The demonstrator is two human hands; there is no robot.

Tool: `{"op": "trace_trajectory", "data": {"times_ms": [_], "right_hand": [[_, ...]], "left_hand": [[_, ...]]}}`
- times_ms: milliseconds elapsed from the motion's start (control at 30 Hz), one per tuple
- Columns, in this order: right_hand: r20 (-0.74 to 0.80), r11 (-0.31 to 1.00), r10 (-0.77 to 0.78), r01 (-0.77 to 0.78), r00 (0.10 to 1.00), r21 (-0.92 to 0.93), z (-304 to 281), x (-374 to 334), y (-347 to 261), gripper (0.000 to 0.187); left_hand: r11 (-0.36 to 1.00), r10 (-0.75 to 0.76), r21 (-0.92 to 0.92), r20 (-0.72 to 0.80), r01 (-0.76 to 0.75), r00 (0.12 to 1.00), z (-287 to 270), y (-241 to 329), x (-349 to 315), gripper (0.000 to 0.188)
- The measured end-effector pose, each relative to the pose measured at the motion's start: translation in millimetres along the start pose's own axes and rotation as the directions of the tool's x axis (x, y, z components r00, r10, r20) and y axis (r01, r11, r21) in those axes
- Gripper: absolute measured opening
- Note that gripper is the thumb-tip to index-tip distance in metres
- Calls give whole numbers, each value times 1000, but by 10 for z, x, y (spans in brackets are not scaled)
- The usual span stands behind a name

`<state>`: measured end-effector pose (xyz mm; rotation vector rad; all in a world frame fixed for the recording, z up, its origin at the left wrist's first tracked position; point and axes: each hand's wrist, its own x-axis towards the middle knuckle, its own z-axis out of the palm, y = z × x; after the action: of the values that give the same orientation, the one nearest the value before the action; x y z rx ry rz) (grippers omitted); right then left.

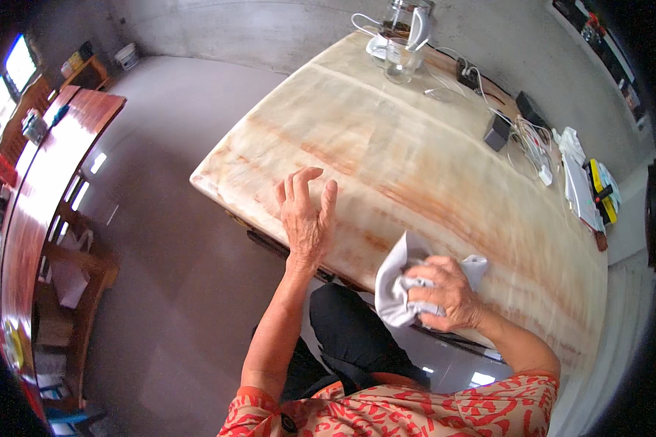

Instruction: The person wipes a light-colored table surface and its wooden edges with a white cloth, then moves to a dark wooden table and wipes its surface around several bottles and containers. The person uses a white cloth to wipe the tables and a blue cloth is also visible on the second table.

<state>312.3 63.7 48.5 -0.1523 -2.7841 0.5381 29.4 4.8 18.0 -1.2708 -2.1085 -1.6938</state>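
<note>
- Grey walls (211,33) and a smooth, shiny grey floor (168,291) were around a big cream table top (270,135) with orange-brown streaks, like smooth stone.
- A crumpled, soft-looking white cloth (392,288) was at the near edge of this top, on the person's right side.
- The right hand (444,291) was on the cloth, with its fingers bent and closed around it. Some cloth poked out on both sides, with the bigger part to the left.
- The cloth's long way seemed to go from left to right, but it was so bunched up that this was hard to tell.
- The left hand (304,218) was near the front edge too, with bent fingers and the thumb spread wide. It held nothing, and I could not tell if it touched the top.
- From the left fingers, the cloth was to the right and closer to the body.
- At the far end stood a clear glass kettle with a white handle (419,30) and a clear, round glass jar (399,67).
- White, thin cords (536,142) lay beside a black, box-shaped block (497,131).
</note>
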Motion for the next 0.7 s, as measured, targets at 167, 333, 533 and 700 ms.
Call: {"op": "trace_trajectory", "data": {"times_ms": [167,333,533,700], "right_hand": [[-227,940,265,-304,937,-158,121,336,22,45],[-228,886,268,-333,936,-323,168,435,23,47],[-425,732,420,-576,802,-364,142,-171,50,46],[-546,398,653,-851,524,-342,-133,-1036,188,45]], "left_hand": [[991,8,136,82,-19,997,76,43,-3,38],[934,53,333,227,-129,972,82,17,36,42],[859,19,492,244,-140,970,56,-14,-27,46],[874,54,459,239,-162,970,68,-38,-55,44]]}}
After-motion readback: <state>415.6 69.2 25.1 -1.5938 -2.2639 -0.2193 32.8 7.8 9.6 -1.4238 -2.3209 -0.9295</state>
